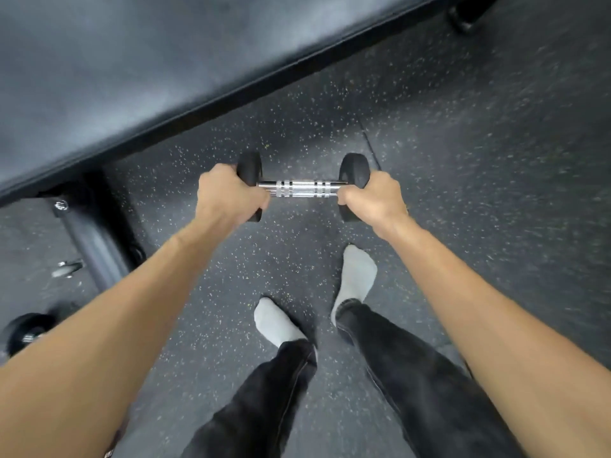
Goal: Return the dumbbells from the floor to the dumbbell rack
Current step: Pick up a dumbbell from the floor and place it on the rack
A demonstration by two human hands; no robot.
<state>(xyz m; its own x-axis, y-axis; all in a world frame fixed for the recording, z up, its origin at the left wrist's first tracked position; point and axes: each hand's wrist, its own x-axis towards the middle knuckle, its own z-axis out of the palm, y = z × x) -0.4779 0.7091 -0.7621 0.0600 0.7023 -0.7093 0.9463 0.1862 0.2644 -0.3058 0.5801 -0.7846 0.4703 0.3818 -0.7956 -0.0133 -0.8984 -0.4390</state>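
Frame centre: left hand (228, 195) and right hand (375, 196) both curl fingers round the ends of the dumbbell (302, 188), seemingly off the floor (463, 160). Risk: end-only grip slips, weight falls onto socked feet (357, 276) below.

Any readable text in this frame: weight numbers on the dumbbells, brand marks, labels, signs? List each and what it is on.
None can be read.
Held dumbbell: no number or brand shows on its heads or chrome handle.
Second dumbbell at the lower left: blurred, nothing legible.
Bench pad: no visible label.
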